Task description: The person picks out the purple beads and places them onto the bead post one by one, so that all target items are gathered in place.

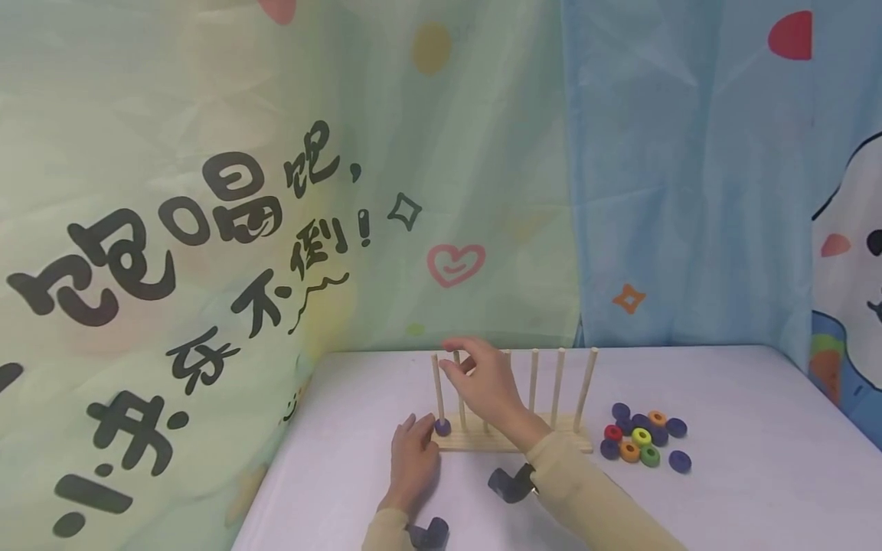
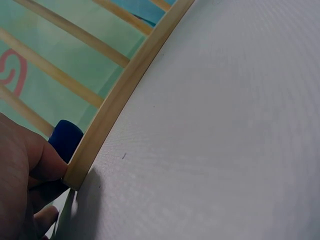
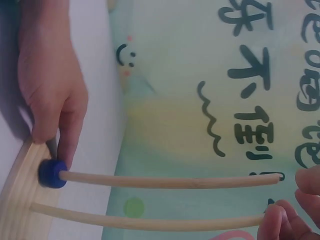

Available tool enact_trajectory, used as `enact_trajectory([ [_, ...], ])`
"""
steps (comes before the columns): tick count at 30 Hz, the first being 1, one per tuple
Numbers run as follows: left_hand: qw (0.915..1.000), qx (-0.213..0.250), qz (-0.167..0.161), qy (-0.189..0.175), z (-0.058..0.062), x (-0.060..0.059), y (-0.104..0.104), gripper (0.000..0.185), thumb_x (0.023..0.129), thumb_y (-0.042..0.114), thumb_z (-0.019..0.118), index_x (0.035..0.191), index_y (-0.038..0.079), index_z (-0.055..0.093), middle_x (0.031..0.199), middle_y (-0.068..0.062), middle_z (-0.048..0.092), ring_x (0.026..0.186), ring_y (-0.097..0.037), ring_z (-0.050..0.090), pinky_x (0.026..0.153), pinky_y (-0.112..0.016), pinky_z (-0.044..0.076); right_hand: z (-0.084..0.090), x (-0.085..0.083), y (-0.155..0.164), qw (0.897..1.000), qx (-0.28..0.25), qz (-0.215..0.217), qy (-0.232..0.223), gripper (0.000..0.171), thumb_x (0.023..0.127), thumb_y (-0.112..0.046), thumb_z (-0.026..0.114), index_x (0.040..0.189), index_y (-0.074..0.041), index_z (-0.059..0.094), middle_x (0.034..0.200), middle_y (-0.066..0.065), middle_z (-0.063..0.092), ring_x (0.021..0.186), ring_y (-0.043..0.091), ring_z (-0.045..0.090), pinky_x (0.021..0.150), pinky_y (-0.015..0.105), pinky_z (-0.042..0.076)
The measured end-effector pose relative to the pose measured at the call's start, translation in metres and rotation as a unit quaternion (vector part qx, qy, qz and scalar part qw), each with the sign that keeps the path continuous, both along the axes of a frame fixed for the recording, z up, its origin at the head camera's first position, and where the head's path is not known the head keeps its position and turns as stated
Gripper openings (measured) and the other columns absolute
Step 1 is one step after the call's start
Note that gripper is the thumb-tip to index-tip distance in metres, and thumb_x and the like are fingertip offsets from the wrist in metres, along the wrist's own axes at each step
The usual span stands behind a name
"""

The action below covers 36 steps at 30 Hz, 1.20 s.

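Wooden peg rack [image 1: 513, 440] near table edge, braced at left end by left hand [image 1: 412, 459], fingers flat against base beside blue ring [image 1: 442, 427] seated low on first peg. Right hand [image 1: 485, 379] up at peg tips, fingertips loosely bunched; contents, if any, not discernible. Loose rings [image 1: 644, 440] rightward. Judged light, rigid, smooth: take by rim.

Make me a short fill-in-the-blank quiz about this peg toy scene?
1. The ring already on the leftmost peg is ____.
2. The loose rings lie on the table to the ____ of the wooden rack.
3. The left hand touches the rack's ____ end.

Missing words: blue; right; left
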<state>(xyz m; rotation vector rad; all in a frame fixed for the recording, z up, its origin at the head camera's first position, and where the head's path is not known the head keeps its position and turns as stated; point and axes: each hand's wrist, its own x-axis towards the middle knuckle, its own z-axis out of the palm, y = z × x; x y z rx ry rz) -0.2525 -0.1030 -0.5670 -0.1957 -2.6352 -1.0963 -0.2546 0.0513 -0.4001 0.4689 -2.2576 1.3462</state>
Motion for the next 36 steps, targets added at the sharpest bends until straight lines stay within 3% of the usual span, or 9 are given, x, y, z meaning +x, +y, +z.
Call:
enact_trajectory([
  [8, 0.9999, 0.003, -0.004, 0.011, 0.003, 0.002, 0.000, 0.044, 0.075, 0.003, 0.052, 0.119, 0.007, 0.058, 0.121, -0.009, 0.059, 0.126, -0.035, 0.037, 0.108, -0.052, 0.015, -0.002, 0.010, 0.008, 0.998, -0.033, 0.003, 0.045, 0.020, 0.081, -0.017, 0.067, 0.100, -0.021, 0.065, 0.099, -0.008, 0.064, 0.063, 0.006, 0.058, 0.052, 0.021, 0.050],
  [14, 0.9999, 0.000, -0.005, 0.009, 0.004, 0.002, 0.000, 0.044, 0.075, 0.003, 0.052, 0.119, 0.006, 0.058, 0.121, -0.008, 0.058, 0.126, -0.034, 0.037, 0.109, -0.052, 0.015, -0.016, 0.018, 0.014, 0.998, -0.051, -0.002, 0.048, 0.018, 0.079, -0.011, 0.068, 0.097, -0.015, 0.066, 0.096, -0.005, 0.066, 0.062, 0.008, 0.057, 0.052, 0.021, 0.050],
  [23, 0.9998, 0.004, -0.016, 0.015, 0.003, 0.001, 0.000, 0.045, 0.075, 0.003, 0.052, 0.120, 0.006, 0.058, 0.122, -0.009, 0.058, 0.126, -0.035, 0.037, 0.108, -0.053, 0.015, -0.043, 0.034, 0.025, 0.998, -0.047, -0.042, -0.007, 0.018, 0.079, -0.010, 0.068, 0.095, -0.017, 0.067, 0.098, -0.006, 0.066, 0.063, 0.009, 0.057, 0.053, 0.021, 0.049],
  [30, 0.9997, 0.001, -0.019, 0.018, 0.000, 0.000, 0.000, 0.045, 0.075, 0.002, 0.052, 0.119, 0.006, 0.058, 0.122, -0.009, 0.058, 0.125, -0.036, 0.037, 0.108, -0.053, 0.016, -0.076, 0.044, 0.036, 0.996, -0.050, -0.056, -0.054, 0.018, 0.079, -0.011, 0.069, 0.095, -0.018, 0.066, 0.094, -0.008, 0.066, 0.060, 0.009, 0.056, 0.047, 0.020, 0.047],
  [36, 0.9997, 0.001, -0.015, 0.020, 0.000, 0.000, 0.000, 0.044, 0.075, 0.003, 0.052, 0.119, 0.006, 0.058, 0.121, -0.010, 0.058, 0.125, -0.036, 0.038, 0.108, -0.053, 0.016, -0.099, 0.054, 0.044, 0.994, -0.040, -0.075, -0.068, 0.017, 0.077, -0.011, 0.070, 0.092, -0.019, 0.066, 0.092, -0.007, 0.066, 0.059, 0.008, 0.056, 0.051, 0.020, 0.048],
])
